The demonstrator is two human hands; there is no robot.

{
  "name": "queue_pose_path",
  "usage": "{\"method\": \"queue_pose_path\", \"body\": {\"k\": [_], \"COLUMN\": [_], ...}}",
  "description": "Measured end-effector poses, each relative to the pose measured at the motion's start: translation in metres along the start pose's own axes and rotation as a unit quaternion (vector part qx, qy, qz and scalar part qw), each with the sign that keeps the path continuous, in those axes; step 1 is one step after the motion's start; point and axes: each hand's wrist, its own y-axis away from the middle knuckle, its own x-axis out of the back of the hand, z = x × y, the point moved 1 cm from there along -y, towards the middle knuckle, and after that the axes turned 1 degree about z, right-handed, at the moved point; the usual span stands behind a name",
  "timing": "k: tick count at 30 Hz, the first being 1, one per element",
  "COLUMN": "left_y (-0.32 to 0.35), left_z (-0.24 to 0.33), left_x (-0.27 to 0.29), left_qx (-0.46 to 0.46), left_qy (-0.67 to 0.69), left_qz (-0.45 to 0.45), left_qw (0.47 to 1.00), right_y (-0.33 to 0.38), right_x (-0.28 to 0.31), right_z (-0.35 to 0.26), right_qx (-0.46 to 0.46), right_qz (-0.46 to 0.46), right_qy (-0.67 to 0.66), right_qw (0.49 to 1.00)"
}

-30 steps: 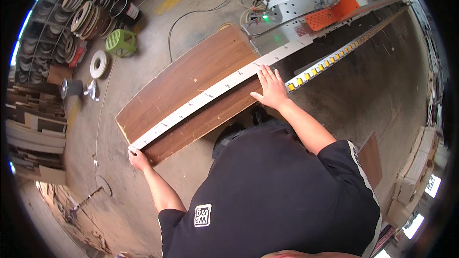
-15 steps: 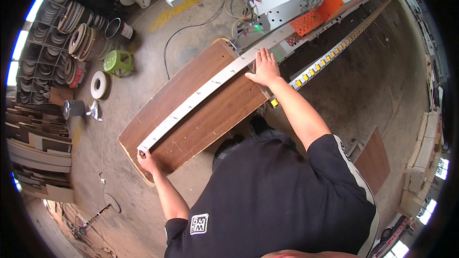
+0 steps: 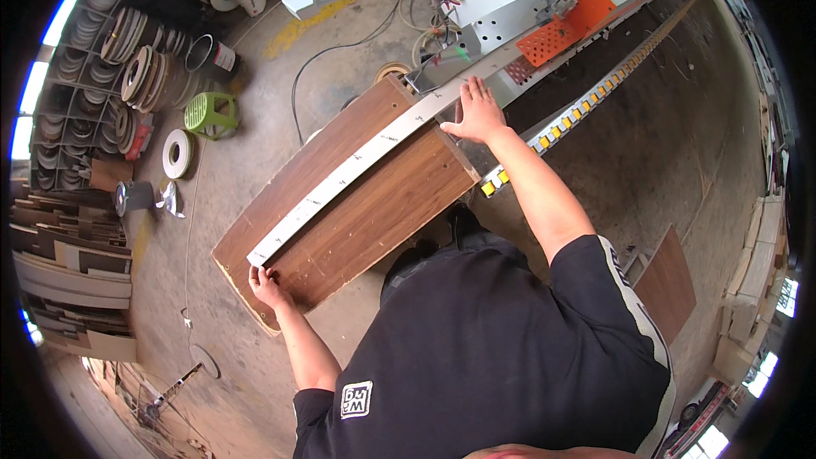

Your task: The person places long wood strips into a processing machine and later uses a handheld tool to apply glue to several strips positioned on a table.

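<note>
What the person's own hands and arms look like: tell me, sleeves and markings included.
The left hand and right hand are ungloved, with no watch or bracelet visible. The forearms are bare below short black T-shirt sleeves. A whitish stripe with dark print runs along the right sleeve; a square black-and-white patch marks the shirt.

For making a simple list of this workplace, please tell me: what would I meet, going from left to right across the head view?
Stacked boards → green stool → left hand → right hand → orange perforated plate → brown panel.
</note>
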Motion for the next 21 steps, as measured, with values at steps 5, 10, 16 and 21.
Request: {"method": "queue_pose_path", "body": {"k": [5,10,16,21], "left_y": [0.002,-0.004,-0.005,-0.006], "left_z": [0.000,-0.009,-0.010,-0.004], "left_x": [-0.003,0.004,0.003,-0.011], "left_qx": [-0.011,-0.025,-0.033,-0.033], "left_qy": [0.020,0.023,0.006,0.001], "left_qz": [0.049,0.071,0.089,0.099], "left_qw": [0.999,0.997,0.995,0.995], "right_y": [-0.005,0.006,0.010,0.013], "right_x": [-0.003,-0.010,-0.005,0.004], "right_z": [-0.003,-0.034,-0.035,-0.016], "right_qx": [-0.026,-0.040,-0.016,0.009], "right_qz": [0.011,0.015,-0.007,-0.044], "right_qy": [-0.019,-0.027,-0.013,-0.014], "right_qw": [0.999,0.999,1.000,0.999]}}
